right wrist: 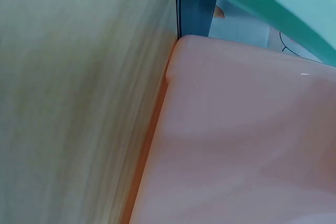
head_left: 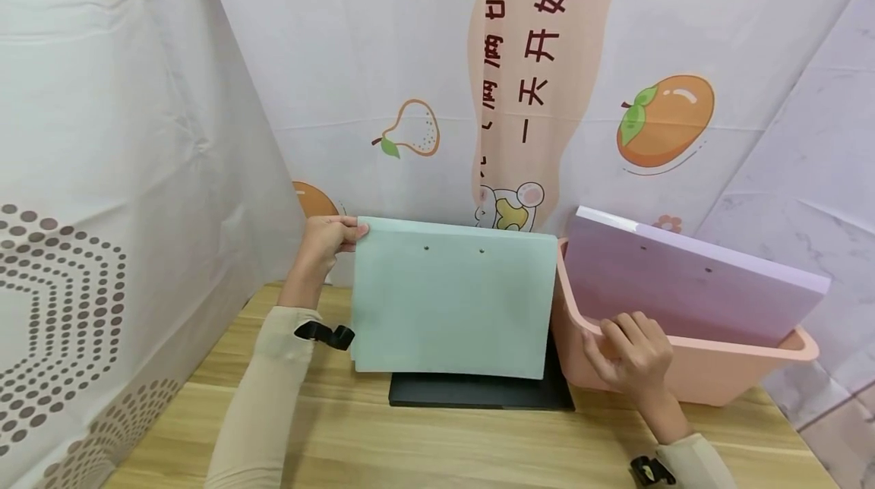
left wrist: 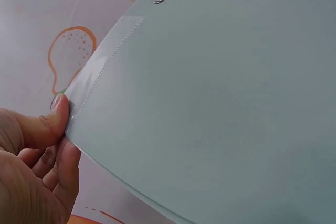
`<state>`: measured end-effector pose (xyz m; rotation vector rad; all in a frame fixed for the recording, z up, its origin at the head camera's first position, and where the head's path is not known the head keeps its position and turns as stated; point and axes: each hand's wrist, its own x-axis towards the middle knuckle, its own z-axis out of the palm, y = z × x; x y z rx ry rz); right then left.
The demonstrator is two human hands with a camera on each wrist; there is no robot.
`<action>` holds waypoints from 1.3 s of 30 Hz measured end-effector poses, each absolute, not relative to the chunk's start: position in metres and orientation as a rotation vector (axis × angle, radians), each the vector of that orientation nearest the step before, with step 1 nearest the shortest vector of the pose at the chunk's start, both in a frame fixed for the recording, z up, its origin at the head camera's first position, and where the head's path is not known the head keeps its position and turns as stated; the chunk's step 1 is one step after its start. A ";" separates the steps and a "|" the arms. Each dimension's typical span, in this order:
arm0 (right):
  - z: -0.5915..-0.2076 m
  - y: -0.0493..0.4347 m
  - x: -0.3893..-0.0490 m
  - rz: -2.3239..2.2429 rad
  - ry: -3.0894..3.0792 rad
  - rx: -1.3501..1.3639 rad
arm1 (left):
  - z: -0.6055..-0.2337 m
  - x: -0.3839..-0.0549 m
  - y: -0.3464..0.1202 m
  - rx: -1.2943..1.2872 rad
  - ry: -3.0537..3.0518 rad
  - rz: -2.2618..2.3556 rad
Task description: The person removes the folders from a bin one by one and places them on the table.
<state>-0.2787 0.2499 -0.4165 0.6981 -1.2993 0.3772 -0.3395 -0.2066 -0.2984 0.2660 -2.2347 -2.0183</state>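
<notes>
A mint-green file folder [head_left: 451,307] hangs in front of me, its broad face with two small rivets turned my way. My left hand [head_left: 324,242] pinches its upper left corner between thumb and fingers; up close in the left wrist view, a clear label strip [left wrist: 100,64] runs along the edge beside the thumb. My right hand [head_left: 636,356] grips the front rim of a pink plastic bin [head_left: 718,375] with curled fingers. A purple file folder [head_left: 683,284] leans inside the bin, sticking out above the rim.
Behind the green folder, a black flat-based item [head_left: 478,392] stands on the wooden table [head_left: 424,447], mostly hidden. It sits close to the bin's left side. A printed curtain [head_left: 328,79] hangs along the back, and another patterned cloth [head_left: 137,170] covers the left side.
</notes>
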 end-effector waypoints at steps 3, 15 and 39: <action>-0.416 0.250 -0.279 0.377 -1.293 0.701 | -0.306 -0.343 -0.206 0.285 -2.240 -2.074; -0.416 0.250 -0.278 0.371 -1.299 0.705 | -0.344 -0.351 -0.206 0.332 -2.153 -2.207; -0.415 0.252 -0.278 0.359 -1.300 0.713 | -0.367 -0.351 -0.203 -0.116 -2.075 -2.095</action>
